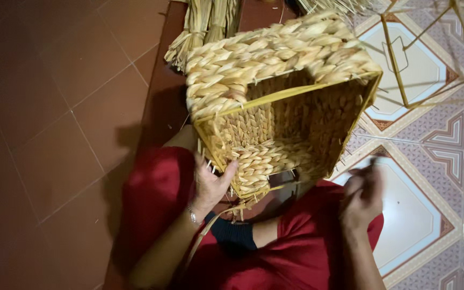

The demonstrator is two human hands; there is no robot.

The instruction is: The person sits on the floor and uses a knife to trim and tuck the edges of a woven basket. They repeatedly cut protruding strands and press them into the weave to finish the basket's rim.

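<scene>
Our left hand (211,182) grips the corner of the woven basket (275,102), which has nothing inside. Our right hand (362,196) is blurry, so we cannot tell its grip.

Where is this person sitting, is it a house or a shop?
Probably a home used for basket weaving. The floor is tiled, plain red tiles beside patterned tiles, and bundles of dried straw lie behind the half-woven basket held by the left hand.
</scene>
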